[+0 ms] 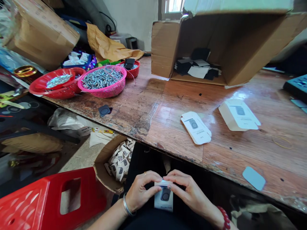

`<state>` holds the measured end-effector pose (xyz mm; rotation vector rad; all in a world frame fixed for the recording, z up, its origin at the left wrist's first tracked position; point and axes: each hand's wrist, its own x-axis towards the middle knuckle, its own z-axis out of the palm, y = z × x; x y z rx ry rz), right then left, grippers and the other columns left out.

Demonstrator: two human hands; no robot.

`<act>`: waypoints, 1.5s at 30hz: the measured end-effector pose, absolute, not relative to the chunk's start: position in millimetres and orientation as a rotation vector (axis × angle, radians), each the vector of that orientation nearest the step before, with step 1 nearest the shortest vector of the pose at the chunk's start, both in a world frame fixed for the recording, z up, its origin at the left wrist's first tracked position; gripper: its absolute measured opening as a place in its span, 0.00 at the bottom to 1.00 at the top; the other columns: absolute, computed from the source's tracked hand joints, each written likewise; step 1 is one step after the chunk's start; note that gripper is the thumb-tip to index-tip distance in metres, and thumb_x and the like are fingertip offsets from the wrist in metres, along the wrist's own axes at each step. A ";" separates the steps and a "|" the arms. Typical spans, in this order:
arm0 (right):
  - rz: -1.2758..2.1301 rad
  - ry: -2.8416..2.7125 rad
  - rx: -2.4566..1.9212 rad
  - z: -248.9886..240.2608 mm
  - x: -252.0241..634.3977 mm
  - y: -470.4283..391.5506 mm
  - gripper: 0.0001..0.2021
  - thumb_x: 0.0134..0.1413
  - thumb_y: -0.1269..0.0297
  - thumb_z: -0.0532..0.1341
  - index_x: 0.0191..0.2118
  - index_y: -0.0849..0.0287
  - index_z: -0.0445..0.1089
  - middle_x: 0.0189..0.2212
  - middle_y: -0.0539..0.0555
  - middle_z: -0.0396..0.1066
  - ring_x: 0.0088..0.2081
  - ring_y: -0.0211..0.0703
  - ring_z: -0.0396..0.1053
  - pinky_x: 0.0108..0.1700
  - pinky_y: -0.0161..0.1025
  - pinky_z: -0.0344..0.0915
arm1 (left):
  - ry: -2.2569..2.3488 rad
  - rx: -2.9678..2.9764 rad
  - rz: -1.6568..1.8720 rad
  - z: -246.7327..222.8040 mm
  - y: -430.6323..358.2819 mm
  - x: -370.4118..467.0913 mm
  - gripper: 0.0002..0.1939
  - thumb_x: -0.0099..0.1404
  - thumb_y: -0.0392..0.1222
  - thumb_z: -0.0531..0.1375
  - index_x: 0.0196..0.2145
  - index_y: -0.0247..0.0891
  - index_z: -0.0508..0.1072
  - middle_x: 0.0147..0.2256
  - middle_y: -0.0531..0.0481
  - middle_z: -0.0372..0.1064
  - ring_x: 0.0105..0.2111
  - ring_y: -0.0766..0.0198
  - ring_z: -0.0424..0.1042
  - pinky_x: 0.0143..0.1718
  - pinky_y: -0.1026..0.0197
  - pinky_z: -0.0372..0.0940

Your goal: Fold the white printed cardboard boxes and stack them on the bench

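While it was held over the lap, the small white box [163,198] lay just right of the left hand [145,186] and just left of the right hand [184,187], neither clearly nearer. Thumbs and fingers of both grasped its far end. Its long axis ran away from the body towards the table [177,95], printed side up, with the "MAGNETIC" lettering at the near end. Beyond, on the tabletop, lay a stack of flat printed blanks [196,128]; leftward, below the edge, stood a carton [103,172] of similar boxes.

Card box [163,203], glossy plastic stool [26,198]
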<state>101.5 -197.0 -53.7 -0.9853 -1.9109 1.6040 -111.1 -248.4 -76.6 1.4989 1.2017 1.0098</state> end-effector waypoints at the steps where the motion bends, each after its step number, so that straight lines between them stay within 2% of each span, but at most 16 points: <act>1: 1.608 -1.884 -0.998 -55.1 102.1 -197.5 0.13 0.61 0.62 0.61 0.49 0.51 0.77 0.41 0.56 0.76 0.42 0.46 0.74 0.46 0.42 0.70 | 1.233 1.476 1.021 -79.3 -249.2 -110.4 0.07 0.63 0.43 0.65 0.38 0.39 0.78 0.37 0.44 0.79 0.39 0.57 0.77 0.43 0.59 0.69; 3: 1.641 -1.782 -1.038 -58.8 102.9 -199.1 0.18 0.59 0.64 0.63 0.55 0.51 0.72 0.43 0.55 0.76 0.44 0.47 0.74 0.47 0.43 0.71 | 1.306 1.427 1.030 -83.3 -250.4 -109.0 0.06 0.63 0.42 0.64 0.37 0.39 0.78 0.36 0.45 0.79 0.38 0.58 0.77 0.42 0.60 0.69; 5: 1.675 -1.707 -1.072 -63.3 103.1 -200.8 0.18 0.58 0.65 0.63 0.54 0.52 0.71 0.42 0.55 0.77 0.42 0.47 0.75 0.45 0.42 0.71 | 1.369 1.403 1.008 -84.9 -250.9 -108.3 0.06 0.62 0.42 0.65 0.36 0.38 0.78 0.35 0.45 0.79 0.36 0.58 0.77 0.40 0.61 0.69; 9: 1.603 -1.766 -1.019 -72.5 101.9 -203.6 0.06 0.58 0.65 0.63 0.40 0.56 0.76 0.37 0.55 0.78 0.39 0.46 0.75 0.43 0.40 0.71 | 1.359 1.436 0.955 -86.8 -252.7 -110.0 0.08 0.63 0.42 0.64 0.39 0.40 0.80 0.35 0.46 0.80 0.36 0.59 0.77 0.41 0.61 0.68; 15: 1.528 -1.831 -1.004 -78.4 96.1 -209.6 0.05 0.58 0.67 0.63 0.32 0.60 0.75 0.32 0.55 0.76 0.35 0.44 0.74 0.39 0.39 0.70 | 1.259 1.391 1.002 -98.5 -264.1 -103.8 0.09 0.62 0.45 0.65 0.35 0.37 0.80 0.32 0.45 0.79 0.33 0.59 0.76 0.37 0.62 0.68; 17: 1.505 -1.882 -1.042 -75.2 93.2 -211.9 0.04 0.58 0.68 0.62 0.33 0.60 0.75 0.32 0.55 0.76 0.34 0.44 0.74 0.38 0.38 0.71 | 1.337 1.324 0.989 -100.8 -264.5 -98.9 0.09 0.61 0.46 0.65 0.31 0.37 0.80 0.29 0.46 0.78 0.31 0.60 0.75 0.35 0.63 0.67; 19: 1.432 -1.979 -1.034 -68.1 91.4 -212.0 0.06 0.58 0.69 0.62 0.40 0.58 0.76 0.38 0.56 0.76 0.39 0.45 0.75 0.42 0.39 0.72 | 1.417 1.222 0.996 -101.9 -259.7 -99.2 0.13 0.60 0.49 0.64 0.29 0.37 0.79 0.27 0.47 0.77 0.29 0.61 0.74 0.32 0.63 0.67; 22: 1.117 -2.108 -0.983 -50.7 94.8 -201.2 0.16 0.58 0.70 0.61 0.52 0.54 0.72 0.50 0.59 0.72 0.49 0.48 0.72 0.50 0.43 0.71 | 1.615 1.071 1.081 -102.7 -242.9 -122.2 0.19 0.56 0.57 0.63 0.28 0.36 0.77 0.27 0.48 0.77 0.28 0.60 0.74 0.31 0.62 0.68; 24: 0.792 -2.095 -0.999 -37.8 102.8 -182.2 0.15 0.60 0.69 0.59 0.53 0.55 0.71 0.49 0.60 0.72 0.50 0.49 0.71 0.52 0.45 0.71 | 1.846 0.999 1.149 -103.6 -229.6 -154.0 0.23 0.52 0.62 0.63 0.31 0.36 0.77 0.28 0.47 0.78 0.29 0.58 0.74 0.32 0.60 0.69; 26: 0.471 -2.046 -1.068 -27.3 114.5 -153.9 0.11 0.62 0.66 0.59 0.48 0.58 0.72 0.43 0.60 0.73 0.46 0.50 0.71 0.49 0.48 0.71 | 2.032 0.942 1.197 -104.7 -218.4 -191.8 0.27 0.50 0.65 0.61 0.33 0.37 0.75 0.31 0.47 0.78 0.31 0.55 0.75 0.35 0.57 0.70; 28: 0.196 -2.035 -1.193 -21.3 127.3 -121.8 0.11 0.62 0.62 0.58 0.45 0.61 0.73 0.41 0.63 0.73 0.45 0.54 0.69 0.48 0.52 0.69 | 2.112 0.922 1.193 -105.8 -210.9 -225.2 0.27 0.46 0.65 0.61 0.33 0.39 0.74 0.31 0.46 0.78 0.34 0.52 0.76 0.38 0.53 0.71; 31: -0.091 -2.048 -1.439 -20.0 141.0 -82.9 0.19 0.59 0.57 0.61 0.48 0.68 0.72 0.44 0.69 0.72 0.45 0.61 0.66 0.48 0.57 0.66 | 2.224 0.925 1.162 -107.3 -206.0 -249.6 0.25 0.39 0.59 0.65 0.32 0.40 0.73 0.32 0.43 0.77 0.41 0.42 0.75 0.46 0.43 0.68; 33: -0.171 -2.115 -1.586 -21.6 143.8 -69.2 0.24 0.55 0.56 0.64 0.51 0.71 0.69 0.44 0.70 0.72 0.45 0.63 0.65 0.48 0.56 0.65 | 2.258 0.954 1.154 -107.9 -204.7 -245.4 0.24 0.40 0.56 0.64 0.33 0.39 0.73 0.36 0.40 0.77 0.45 0.38 0.73 0.50 0.39 0.65; 36: -0.180 -2.201 -1.719 -24.3 141.5 -63.0 0.26 0.53 0.57 0.66 0.52 0.71 0.67 0.43 0.69 0.72 0.44 0.61 0.66 0.47 0.52 0.65 | 2.183 1.038 1.136 -104.1 -202.1 -217.3 0.20 0.45 0.54 0.62 0.34 0.40 0.76 0.37 0.42 0.78 0.42 0.43 0.75 0.48 0.44 0.68; 40: -0.118 -2.104 -1.835 -28.0 137.9 -60.9 0.30 0.48 0.57 0.67 0.55 0.68 0.64 0.43 0.68 0.71 0.43 0.61 0.66 0.43 0.50 0.64 | 1.920 1.168 1.107 -80.9 -193.8 -165.4 0.15 0.54 0.52 0.61 0.32 0.40 0.78 0.33 0.47 0.79 0.35 0.54 0.77 0.42 0.55 0.71; 45: -0.090 -1.996 -1.844 -27.8 138.3 -58.3 0.30 0.45 0.57 0.66 0.53 0.65 0.64 0.41 0.67 0.71 0.43 0.62 0.66 0.42 0.51 0.63 | 1.465 1.032 1.175 -40.9 -180.3 -109.6 0.13 0.56 0.50 0.65 0.31 0.37 0.79 0.30 0.48 0.78 0.33 0.58 0.76 0.40 0.58 0.71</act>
